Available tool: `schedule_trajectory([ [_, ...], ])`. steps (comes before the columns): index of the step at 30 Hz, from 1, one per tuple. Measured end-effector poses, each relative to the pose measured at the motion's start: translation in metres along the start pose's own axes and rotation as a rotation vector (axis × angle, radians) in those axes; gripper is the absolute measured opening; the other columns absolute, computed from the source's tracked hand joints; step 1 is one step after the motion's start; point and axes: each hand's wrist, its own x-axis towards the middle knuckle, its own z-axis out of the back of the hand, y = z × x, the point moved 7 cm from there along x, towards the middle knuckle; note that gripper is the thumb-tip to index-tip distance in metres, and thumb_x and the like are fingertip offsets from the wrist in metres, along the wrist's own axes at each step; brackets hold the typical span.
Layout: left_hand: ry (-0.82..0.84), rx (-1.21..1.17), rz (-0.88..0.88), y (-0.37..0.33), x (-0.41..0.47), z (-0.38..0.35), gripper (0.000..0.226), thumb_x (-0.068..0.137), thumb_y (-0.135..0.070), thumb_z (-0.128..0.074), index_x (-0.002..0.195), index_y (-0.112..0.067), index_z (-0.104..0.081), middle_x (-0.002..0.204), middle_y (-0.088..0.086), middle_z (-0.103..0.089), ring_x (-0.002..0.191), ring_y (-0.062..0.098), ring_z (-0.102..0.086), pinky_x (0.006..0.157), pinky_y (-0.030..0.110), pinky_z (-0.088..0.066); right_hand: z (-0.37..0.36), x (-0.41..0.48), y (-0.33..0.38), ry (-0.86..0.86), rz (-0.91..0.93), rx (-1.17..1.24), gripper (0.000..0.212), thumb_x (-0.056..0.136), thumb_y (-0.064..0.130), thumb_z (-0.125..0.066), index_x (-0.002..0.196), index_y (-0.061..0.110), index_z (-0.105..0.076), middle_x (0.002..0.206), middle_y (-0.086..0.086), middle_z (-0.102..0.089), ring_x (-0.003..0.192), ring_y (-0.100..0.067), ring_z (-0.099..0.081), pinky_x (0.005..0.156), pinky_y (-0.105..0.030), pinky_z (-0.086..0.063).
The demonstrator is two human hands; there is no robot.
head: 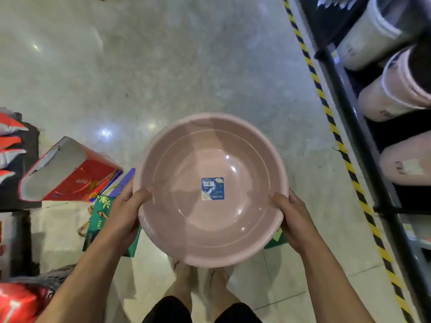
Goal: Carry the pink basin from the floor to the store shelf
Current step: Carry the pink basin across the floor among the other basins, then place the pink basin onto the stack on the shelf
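The round pink basin (186, 229) is held up above the floor in front of me, mouth upward, with a blue label stuck in the middle of its bottom. My left hand (123, 213) grips its left rim, thumb inside. On the opposite rim, my right hand (295, 220) holds it the same way. The store shelf (363, 145), a dark metal rack, runs along the right side of the view. It carries stacks of pink and white basins (396, 94) lying on their sides.
Yellow-black hazard tape (338, 141) marks the floor along the shelf's foot. Red cartons (70, 173) and a green box (98, 220) lie on the floor at the left, near a red bag at the bottom left corner. My legs and feet are below the basin.
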Motion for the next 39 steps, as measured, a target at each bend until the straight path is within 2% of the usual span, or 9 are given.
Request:
schedule_trajectory([
  [5,0.1,0.004,-0.061,-0.1,-0.063,-0.021,0.047,0.092,-0.004,-0.058,0.13,-0.029,-0.071,0.118,0.015,-0.075,0.096,0.031,-0.069,0.087,0.048,-0.054,0.008,-0.081,0.072,-0.044,0.064,0.086,0.027,0.096,0.012,-0.061,0.12,0.021,-0.069,0.101,-0.01,-0.079,0.083,-0.025,-0.074,0.068,-0.035,-0.06],
  [9,0.182,0.041,-0.119,-0.161,-0.101,-0.031,0.047,0.096,-0.003,-0.055,0.134,-0.029,-0.067,0.109,0.011,-0.075,0.084,0.023,-0.072,0.067,0.036,-0.06,0.012,-0.134,0.116,-0.09,0.111,0.153,0.026,0.094,0.017,-0.065,0.119,0.023,-0.069,0.1,-0.013,-0.079,0.083,-0.029,-0.075,0.067,-0.035,-0.062],
  [15,0.215,0.089,-0.173,-0.223,-0.142,-0.044,0.042,0.089,-0.016,-0.062,0.124,-0.035,-0.073,0.108,0.015,-0.076,0.085,0.031,-0.065,0.075,0.049,-0.048,0.017,-0.187,0.161,-0.176,0.128,0.199,0.023,0.09,0.026,-0.07,0.112,0.023,-0.072,0.102,-0.015,-0.078,0.104,-0.042,-0.07,0.096,-0.055,-0.055],
  [20,0.247,0.089,-0.169,-0.253,-0.154,-0.058,0.045,0.08,-0.022,-0.065,0.122,-0.033,-0.075,0.121,0.027,-0.07,0.091,0.033,-0.063,0.082,0.052,-0.046,0.024,-0.213,0.185,-0.214,0.134,0.198,0.02,0.087,0.029,-0.071,0.106,0.025,-0.074,0.101,-0.015,-0.078,0.103,-0.041,-0.071,0.098,-0.059,-0.052],
  [25,0.316,0.167,-0.195,-0.282,-0.156,-0.093,0.038,0.083,-0.02,-0.062,0.116,-0.031,-0.077,0.119,0.022,-0.073,0.091,0.029,-0.064,0.083,0.047,-0.047,0.04,-0.216,0.204,-0.239,0.144,0.203,0.028,0.088,0.033,-0.07,0.113,0.021,-0.074,0.102,-0.016,-0.078,0.098,-0.038,-0.072,0.096,-0.056,-0.055],
  [28,0.32,0.231,-0.216,-0.3,-0.147,-0.12,0.036,0.089,-0.016,-0.058,0.115,-0.031,-0.077,0.103,0.012,-0.075,0.084,0.026,-0.063,0.077,0.042,-0.047,0.055,-0.206,0.223,-0.264,0.154,0.208,0.025,0.09,0.034,-0.069,0.109,0.019,-0.073,0.099,-0.015,-0.078,0.092,-0.035,-0.07,0.091,-0.054,-0.055],
  [33,0.316,0.259,-0.254,-0.333,-0.125,-0.173,0.036,0.088,-0.016,-0.058,0.115,-0.031,-0.077,0.105,0.013,-0.075,0.086,0.027,-0.065,0.075,0.043,-0.049,0.084,-0.167,0.263,-0.239,0.196,0.228,0.028,0.09,0.037,-0.068,0.11,0.018,-0.074,0.09,-0.007,-0.078,0.084,-0.027,-0.07,0.071,-0.038,-0.055],
  [35,0.321,0.259,-0.265,-0.349,-0.117,-0.196,0.036,0.088,-0.016,-0.058,0.113,-0.031,-0.077,0.11,0.017,-0.074,0.088,0.029,-0.065,0.077,0.046,-0.049,0.097,-0.149,0.284,-0.219,0.216,0.237,0.028,0.091,0.038,-0.067,0.11,0.018,-0.075,0.091,-0.007,-0.079,0.085,-0.027,-0.071,0.075,-0.04,-0.055],
  [39,0.288,0.246,-0.273,-0.38,-0.101,-0.246,0.032,0.088,-0.012,-0.057,0.103,-0.03,-0.079,0.09,0.01,-0.07,0.075,0.027,-0.06,0.066,0.039,-0.044,0.122,-0.114,0.331,-0.219,0.219,0.243,0.026,0.089,0.038,-0.068,0.107,0.021,-0.076,0.093,-0.007,-0.079,0.086,-0.027,-0.071,0.079,-0.043,-0.055],
])
